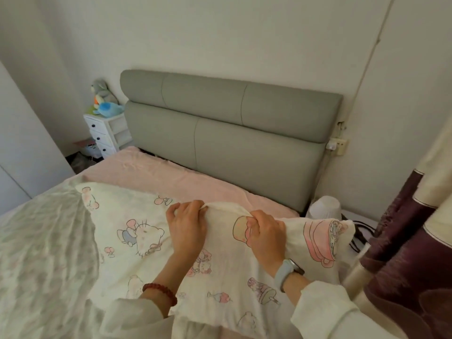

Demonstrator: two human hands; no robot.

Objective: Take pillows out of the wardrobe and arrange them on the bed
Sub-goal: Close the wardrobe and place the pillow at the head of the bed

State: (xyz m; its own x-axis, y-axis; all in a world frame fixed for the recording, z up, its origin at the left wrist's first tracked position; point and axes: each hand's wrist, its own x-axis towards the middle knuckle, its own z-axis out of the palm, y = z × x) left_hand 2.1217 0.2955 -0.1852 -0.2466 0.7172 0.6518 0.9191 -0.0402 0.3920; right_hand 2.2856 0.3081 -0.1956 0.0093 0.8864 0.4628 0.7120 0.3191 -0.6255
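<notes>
Your left hand (187, 222) and right hand (265, 234) both pinch the far edge of the cream cartoon-print fabric pillow (195, 253) — each grip clenched on a bunched fold of its cover, the two hands near each other. The pillow lies flat on the pink-sheeted bed (156, 172), toward the right side, its right end hanging just past the mattress edge. A pale floral quilt (41, 253) covers the bed to the left, touching the pillow's left edge. The grey padded two-tier headboard (225, 118) stands against the wall beyond, well apart from the pillow. Red bead bracelet (160, 292) on your left wrist, pale blue watch band (285, 270) on the right. White small drawer unit (105, 133) sits left of the headboard — plush toys (105, 100) on top. Dark purple curtain (403, 253) at the right.
</notes>
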